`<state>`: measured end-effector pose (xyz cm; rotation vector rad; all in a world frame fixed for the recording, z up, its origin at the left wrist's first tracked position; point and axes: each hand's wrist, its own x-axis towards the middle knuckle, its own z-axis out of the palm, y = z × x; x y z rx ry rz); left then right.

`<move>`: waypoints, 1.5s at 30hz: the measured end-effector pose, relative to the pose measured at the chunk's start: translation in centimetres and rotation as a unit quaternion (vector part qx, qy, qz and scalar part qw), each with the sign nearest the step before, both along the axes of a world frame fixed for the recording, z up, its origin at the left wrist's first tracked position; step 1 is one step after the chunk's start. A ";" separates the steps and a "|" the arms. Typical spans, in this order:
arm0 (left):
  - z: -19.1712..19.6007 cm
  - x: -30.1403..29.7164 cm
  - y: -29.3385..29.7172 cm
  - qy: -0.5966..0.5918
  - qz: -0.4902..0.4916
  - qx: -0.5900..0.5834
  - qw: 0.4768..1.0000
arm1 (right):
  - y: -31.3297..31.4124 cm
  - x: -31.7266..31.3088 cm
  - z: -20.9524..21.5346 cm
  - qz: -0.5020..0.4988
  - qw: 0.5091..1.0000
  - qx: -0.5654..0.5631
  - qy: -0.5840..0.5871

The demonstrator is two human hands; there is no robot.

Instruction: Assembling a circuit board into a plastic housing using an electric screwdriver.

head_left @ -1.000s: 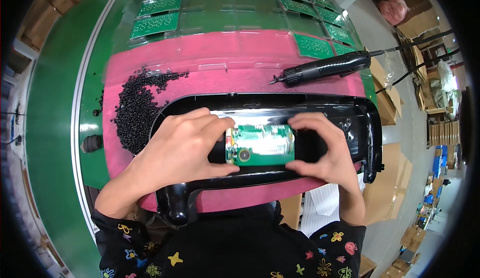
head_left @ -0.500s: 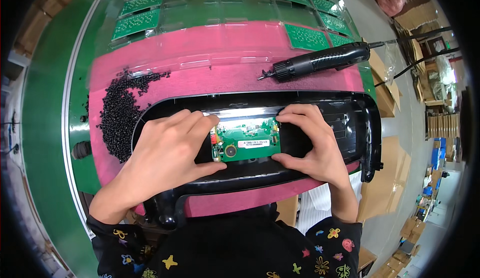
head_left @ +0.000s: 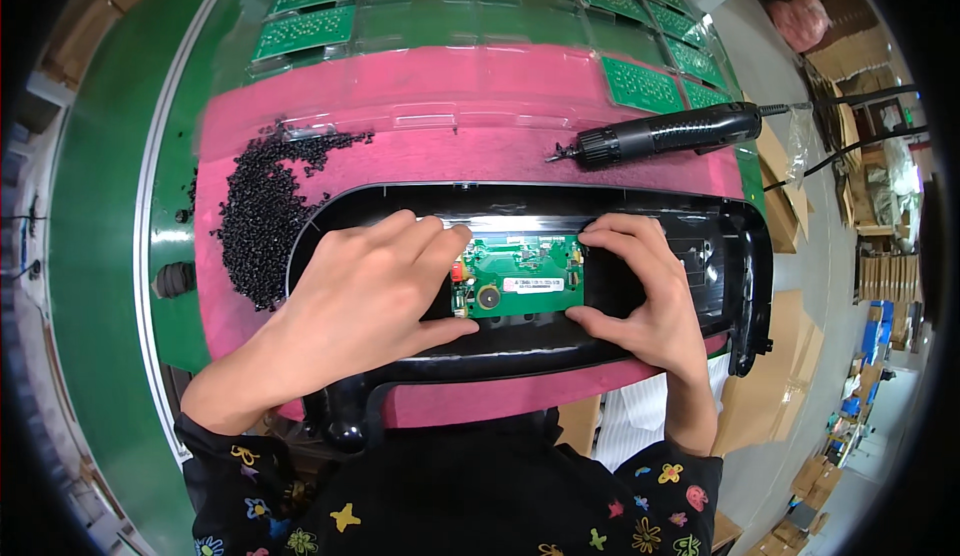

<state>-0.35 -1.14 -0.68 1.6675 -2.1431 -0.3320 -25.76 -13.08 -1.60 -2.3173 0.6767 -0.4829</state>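
Note:
A green circuit board with a white label and a round component lies in the recess of a long black plastic housing. My left hand grips the board's left end, thumb at the near corner and fingers at the far one. At the opposite end, my right hand pinches the board's right corners between thumb and forefinger. Both palms hover over the housing, whose curved arm extends toward me at the lower left. Whether the board sits flush on the housing floor cannot be made out.
A black electric screwdriver lies beyond the housing, its cable running right. Small black screws form a heap on the pink mat at left. Behind stands a clear tray holding several green boards. Cardboard leans at right.
The housing, mat and screwdriver all appear shifted slightly right in the view. Both hands keep their hold on the board's ends, and the board stays in the same recess.

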 end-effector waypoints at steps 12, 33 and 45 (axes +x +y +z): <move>1.9 4.6 0.5 0.086 0.134 -0.156 0.975 | -3.4 -1.2 5.0 -0.245 0.966 -0.080 0.034; -0.5 10.1 1.5 -0.080 0.229 -0.037 0.969 | -5.8 7.5 3.8 -0.056 0.866 0.296 -0.399; 1.1 0.9 0.1 0.308 0.007 -0.150 0.939 | 0.9 7.8 5.0 0.072 0.685 0.474 -0.548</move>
